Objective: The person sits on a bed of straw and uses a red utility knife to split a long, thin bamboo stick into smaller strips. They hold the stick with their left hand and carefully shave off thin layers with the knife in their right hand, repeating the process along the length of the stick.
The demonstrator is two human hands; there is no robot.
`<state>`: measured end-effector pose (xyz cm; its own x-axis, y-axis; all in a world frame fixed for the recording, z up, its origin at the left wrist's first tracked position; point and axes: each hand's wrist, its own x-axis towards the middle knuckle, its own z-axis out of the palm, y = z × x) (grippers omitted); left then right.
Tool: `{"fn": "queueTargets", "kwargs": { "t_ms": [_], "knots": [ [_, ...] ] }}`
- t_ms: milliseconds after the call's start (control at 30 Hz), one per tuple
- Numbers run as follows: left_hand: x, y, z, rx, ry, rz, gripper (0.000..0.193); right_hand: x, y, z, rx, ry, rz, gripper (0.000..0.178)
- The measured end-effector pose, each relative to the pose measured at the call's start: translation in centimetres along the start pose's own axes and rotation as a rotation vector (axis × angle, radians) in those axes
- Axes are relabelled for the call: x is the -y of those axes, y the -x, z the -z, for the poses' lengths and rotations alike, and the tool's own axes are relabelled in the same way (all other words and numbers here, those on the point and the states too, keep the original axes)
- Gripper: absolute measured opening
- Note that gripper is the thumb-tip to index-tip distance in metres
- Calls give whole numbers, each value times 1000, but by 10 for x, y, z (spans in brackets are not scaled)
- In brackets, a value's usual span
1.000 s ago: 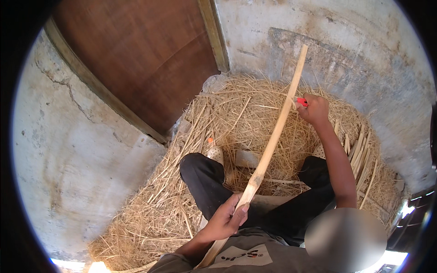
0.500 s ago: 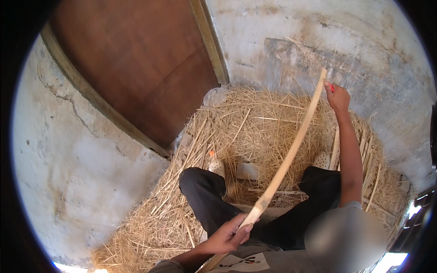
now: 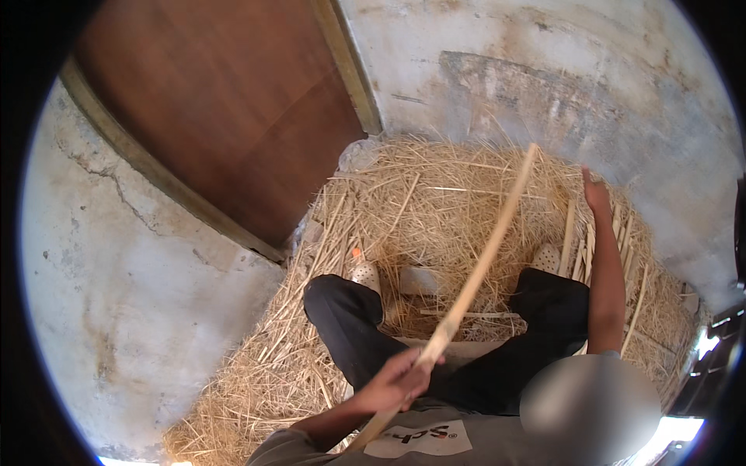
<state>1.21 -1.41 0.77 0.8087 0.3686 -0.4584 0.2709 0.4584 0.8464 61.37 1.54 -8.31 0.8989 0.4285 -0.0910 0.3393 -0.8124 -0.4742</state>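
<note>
The left hand [image 3: 400, 380] gripped the stick [image 3: 486, 260], ideally steadily; whether the farther right hand [image 3: 597, 196] closed, I couldn't tell.

On the front of your grey shirt [image 3: 494, 444], a white panel [image 3: 416, 444] carries a short run of bold dark lettering [image 3: 437, 432], only partly readable, with a tiny round mark toward the panel's right end.

The left hand [image 3: 401, 379] is curled closed, the right hand [image 3: 597, 196] far forward on an outstretched arm [image 3: 607, 287].
</note>
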Motion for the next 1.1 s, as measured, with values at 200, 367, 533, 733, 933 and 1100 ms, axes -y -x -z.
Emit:
{"fn": "queueTargets", "kwargs": {
  "t_ms": [200, 367, 533, 733, 933, 1100],
  "knots": [
    [-23, -41, 17, -130, 157, -241, 30, 136, 175, 22, 211, -152, 512, 72],
    [-37, -40, 16, -109, 151, -284, 32, 139, 291, -20, -23, -132, 1235, 53],
    [-35, -29, 6, -152, 216, -301, 29, 162, 275, -19, -71, -140, 1128, 55],
    [-37, -22, 7, -188, 111, -264, 28, 164, 281, -28, -138, -212, 1252, 57],
    [-28, -19, 5, -36, 413, -324, 28, 170, 241, -32, -142, -145, 1062, 58],
    [-26, -28, 7, 37, 766, -300, 26, 164, 286, -37, -159, -221, 1417, 58]
  ]
}}
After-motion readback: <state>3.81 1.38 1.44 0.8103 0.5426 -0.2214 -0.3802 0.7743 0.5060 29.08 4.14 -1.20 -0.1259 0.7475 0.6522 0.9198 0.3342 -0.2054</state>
